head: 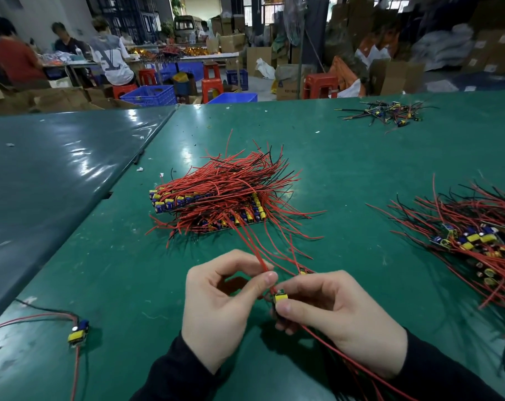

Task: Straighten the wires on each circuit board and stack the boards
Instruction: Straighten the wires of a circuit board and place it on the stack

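My right hand (335, 316) grips a small circuit board (280, 299) with a yellow part, low in the middle of the view. My left hand (222, 302) pinches one of that board's red wires (261, 263) between thumb and forefinger, just above the board. More red and black wires trail from the board under my right wrist. Beyond my hands lies a stack of boards (216, 204) with red and black wires fanning to the right. A loose heap of boards (474, 241) sits at the right edge.
One single board (79, 332) with red and black wires lies at the lower left of the green table (346, 169). A small pile of boards (387, 111) rests at the far right. People sit at benches beyond the table among stools, crates and cartons.
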Demonstrator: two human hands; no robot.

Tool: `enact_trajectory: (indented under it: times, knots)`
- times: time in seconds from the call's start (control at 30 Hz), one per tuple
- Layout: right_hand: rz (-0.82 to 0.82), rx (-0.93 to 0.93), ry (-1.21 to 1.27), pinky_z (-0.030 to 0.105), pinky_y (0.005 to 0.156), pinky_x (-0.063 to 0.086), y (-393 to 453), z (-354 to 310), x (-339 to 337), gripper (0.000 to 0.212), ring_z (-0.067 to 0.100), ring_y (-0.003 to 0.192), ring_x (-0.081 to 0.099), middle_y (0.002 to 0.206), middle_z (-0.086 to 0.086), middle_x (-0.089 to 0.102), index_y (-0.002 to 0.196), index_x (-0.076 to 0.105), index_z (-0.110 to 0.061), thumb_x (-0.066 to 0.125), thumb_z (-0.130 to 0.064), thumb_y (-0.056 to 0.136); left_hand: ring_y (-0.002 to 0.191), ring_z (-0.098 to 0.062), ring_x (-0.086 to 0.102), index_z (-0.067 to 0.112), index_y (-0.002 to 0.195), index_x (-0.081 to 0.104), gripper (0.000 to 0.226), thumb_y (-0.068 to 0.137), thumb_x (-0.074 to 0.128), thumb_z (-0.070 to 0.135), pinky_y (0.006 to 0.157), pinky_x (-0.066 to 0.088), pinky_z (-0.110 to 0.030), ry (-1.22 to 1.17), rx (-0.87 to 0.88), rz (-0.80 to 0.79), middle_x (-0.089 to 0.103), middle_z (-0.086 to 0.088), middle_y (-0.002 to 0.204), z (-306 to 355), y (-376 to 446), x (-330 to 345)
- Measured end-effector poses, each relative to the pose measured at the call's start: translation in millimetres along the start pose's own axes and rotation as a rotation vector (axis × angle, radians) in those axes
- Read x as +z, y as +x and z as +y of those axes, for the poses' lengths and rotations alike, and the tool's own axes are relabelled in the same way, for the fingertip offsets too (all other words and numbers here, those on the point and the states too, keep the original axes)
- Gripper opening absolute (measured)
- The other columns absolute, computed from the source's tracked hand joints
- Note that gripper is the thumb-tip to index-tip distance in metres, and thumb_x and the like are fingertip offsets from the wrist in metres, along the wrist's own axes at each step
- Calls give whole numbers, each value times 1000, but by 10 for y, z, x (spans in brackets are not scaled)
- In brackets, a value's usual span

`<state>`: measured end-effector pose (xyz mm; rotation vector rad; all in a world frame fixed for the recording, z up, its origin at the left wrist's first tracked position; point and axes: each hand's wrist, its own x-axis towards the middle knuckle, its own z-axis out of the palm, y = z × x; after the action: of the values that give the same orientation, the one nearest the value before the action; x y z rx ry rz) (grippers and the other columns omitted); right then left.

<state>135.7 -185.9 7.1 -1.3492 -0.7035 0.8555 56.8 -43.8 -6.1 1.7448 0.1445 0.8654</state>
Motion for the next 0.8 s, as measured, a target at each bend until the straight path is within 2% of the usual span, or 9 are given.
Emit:
enact_trajectory:
  times: [0.1, 0.27, 0.43, 0.53, 0.63, 0.73, 0.8]
  knots:
    - [23, 21, -5, 24, 61, 53, 13, 11, 4, 34, 19, 64, 63, 71, 11, 67, 91, 67, 8, 67, -18, 69, 65, -13, 65, 14, 71, 67, 7, 70, 73, 12, 60, 52, -24, 85, 27, 9, 69, 0, 69, -14, -15, 11]
    - [0, 83, 113, 21, 58, 52, 25, -6, -14, 33, 15, 61, 65, 69, 8, 69, 94, 66, 10, 66, -12, 70, 69, -15, 68, 15, 76, 69, 16, 64, 77, 22, 66, 54, -26, -84, -72, -121, 71, -2, 73, -8, 44, -43]
    - [19, 85, 57, 19, 58, 51, 4, 7, 0, 30, 13, 59, 63, 68, 7, 68, 89, 67, 8, 67, -15, 70, 66, -12, 66, 12, 67, 68, 10, 68, 76, 7, 63, 50, -19, 37, 38, -70, 69, 3, 69, -35, 7, -11]
    - [26, 76, 15, 20, 59, 51, -4, 4, 0, 28, 15, 60, 63, 69, 7, 68, 86, 69, 4, 68, -19, 69, 63, -11, 66, 13, 67, 69, 9, 69, 77, 8, 60, 50, -20, 79, 65, -54, 69, 5, 67, -32, -10, -1]
    - [24, 96, 66, 21, 57, 51, 17, 4, -6, 27, 16, 60, 65, 73, 11, 69, 86, 69, 5, 68, -16, 69, 61, -12, 65, 9, 66, 68, 11, 63, 79, 8, 59, 50, -22, -23, -76, -53, 69, -1, 66, -32, 30, -10]
    - [-30, 114, 89, 22, 58, 51, 9, -15, -27, 18, 17, 60, 64, 74, 14, 69, 81, 71, 1, 70, -13, 70, 62, -15, 65, 9, 70, 72, 27, 47, 86, 7, 59, 52, -21, -291, -305, -87, 70, -6, 67, -17, 76, -43]
    - [-89, 117, 86, 23, 57, 51, -5, -27, -30, 9, 18, 59, 65, 74, 15, 69, 80, 71, -1, 73, -10, 77, 61, -16, 63, 10, 72, 75, 26, 47, 81, 14, 59, 53, -21, -418, -406, -114, 69, -9, 67, -5, 96, -76]
